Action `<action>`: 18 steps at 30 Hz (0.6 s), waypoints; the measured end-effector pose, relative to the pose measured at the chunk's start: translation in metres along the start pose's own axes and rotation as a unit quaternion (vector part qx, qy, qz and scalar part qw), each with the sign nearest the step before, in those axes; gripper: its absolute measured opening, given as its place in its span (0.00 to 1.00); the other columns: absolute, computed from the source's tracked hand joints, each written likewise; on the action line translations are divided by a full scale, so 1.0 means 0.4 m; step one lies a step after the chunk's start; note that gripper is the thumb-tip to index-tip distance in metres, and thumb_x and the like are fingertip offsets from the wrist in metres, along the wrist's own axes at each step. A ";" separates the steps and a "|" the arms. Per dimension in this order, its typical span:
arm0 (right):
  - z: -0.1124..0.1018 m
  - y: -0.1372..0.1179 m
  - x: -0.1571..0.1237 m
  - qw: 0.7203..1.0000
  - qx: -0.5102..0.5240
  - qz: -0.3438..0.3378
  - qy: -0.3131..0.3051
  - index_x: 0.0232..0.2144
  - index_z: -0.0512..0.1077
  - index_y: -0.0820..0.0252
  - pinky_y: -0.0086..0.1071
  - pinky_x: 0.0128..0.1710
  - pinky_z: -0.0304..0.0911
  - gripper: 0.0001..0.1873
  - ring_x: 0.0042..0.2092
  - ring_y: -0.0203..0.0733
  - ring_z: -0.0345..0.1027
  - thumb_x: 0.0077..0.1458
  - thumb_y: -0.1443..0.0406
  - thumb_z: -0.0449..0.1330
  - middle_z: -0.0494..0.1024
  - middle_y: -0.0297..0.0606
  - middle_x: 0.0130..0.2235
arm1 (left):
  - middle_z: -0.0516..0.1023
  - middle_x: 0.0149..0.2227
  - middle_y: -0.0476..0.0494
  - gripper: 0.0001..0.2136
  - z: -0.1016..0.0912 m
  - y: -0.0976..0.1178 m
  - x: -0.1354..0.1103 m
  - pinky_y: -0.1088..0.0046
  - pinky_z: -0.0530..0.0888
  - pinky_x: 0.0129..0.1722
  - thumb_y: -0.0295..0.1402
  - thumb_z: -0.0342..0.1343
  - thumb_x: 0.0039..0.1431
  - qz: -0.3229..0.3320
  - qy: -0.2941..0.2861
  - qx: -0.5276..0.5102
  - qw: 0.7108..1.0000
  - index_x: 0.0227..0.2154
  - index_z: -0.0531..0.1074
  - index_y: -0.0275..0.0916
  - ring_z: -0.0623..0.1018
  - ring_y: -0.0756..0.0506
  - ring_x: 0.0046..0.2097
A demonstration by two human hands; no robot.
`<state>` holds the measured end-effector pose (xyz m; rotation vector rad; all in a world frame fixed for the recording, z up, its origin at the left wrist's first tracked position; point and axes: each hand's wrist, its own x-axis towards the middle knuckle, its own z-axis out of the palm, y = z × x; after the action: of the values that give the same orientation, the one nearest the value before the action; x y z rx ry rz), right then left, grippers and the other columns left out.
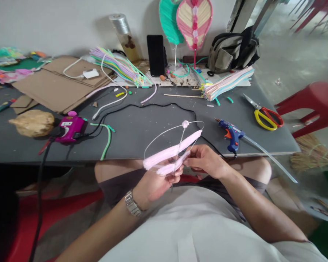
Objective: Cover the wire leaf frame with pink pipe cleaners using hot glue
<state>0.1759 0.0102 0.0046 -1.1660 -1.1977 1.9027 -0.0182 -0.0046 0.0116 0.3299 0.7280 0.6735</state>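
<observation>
Head view: pink wire frame (168,152) held at the front edge of the counter (131,140)

The left hand (157,185), with a metal watch (132,203) on its wrist, is curled around the frame's lower part. The right hand (207,159) has its fingertips closed on the right end of the shorter pink strip (166,169). The frame is tilted above the lap, with a longer fuzzy strip across a thin wire loop and a pink ball (185,124) at the top of its stem.

Near the counter's front right corner lies a blue glue gun (233,136), its clear glue stick (270,157) reaching out past the front edge. Scissors (265,115) with red and yellow handles lie by the right edge. Toward the left end are a purple plug block (70,130) and a tan lump (32,123), with cardboard (62,85) behind them. Along the back edge are a bottle (125,40), a dark phone (155,54), two leaf-shaped pieces (195,22) upright on sticks, and a bag (231,52) at the back right corner.
</observation>
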 end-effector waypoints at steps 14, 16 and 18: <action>0.031 0.035 0.000 0.992 0.109 -0.060 0.038 0.27 0.74 0.61 0.27 0.31 0.66 0.09 0.29 0.33 0.71 0.47 0.63 0.70 0.79 0.32 0.27 | 0.67 0.27 0.47 0.05 0.002 0.007 0.009 0.80 0.61 0.26 0.27 0.64 0.54 -0.026 0.019 0.023 0.999 0.32 0.74 0.35 0.65 0.53 0.28; 0.032 0.038 -0.002 0.989 0.121 -0.070 0.038 0.27 0.74 0.60 0.29 0.33 0.70 0.09 0.31 0.35 0.74 0.47 0.63 0.70 0.81 0.33 0.28 | 0.67 0.28 0.47 0.04 0.006 0.007 0.011 0.80 0.61 0.26 0.26 0.64 0.54 -0.026 0.019 0.023 0.999 0.32 0.74 0.34 0.64 0.53 0.29; 0.034 0.042 -0.002 0.987 0.132 -0.083 0.045 0.27 0.74 0.60 0.30 0.34 0.72 0.09 0.31 0.36 0.76 0.48 0.62 0.70 0.81 0.33 0.28 | 0.67 0.28 0.47 0.05 0.006 0.006 0.012 0.80 0.61 0.25 0.26 0.64 0.54 -0.026 0.021 0.025 0.999 0.33 0.75 0.34 0.65 0.53 0.29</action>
<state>0.1633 -0.0027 -0.0076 -0.9686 -0.9302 1.7993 -0.0150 0.0003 0.0123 0.3426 0.7918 0.6158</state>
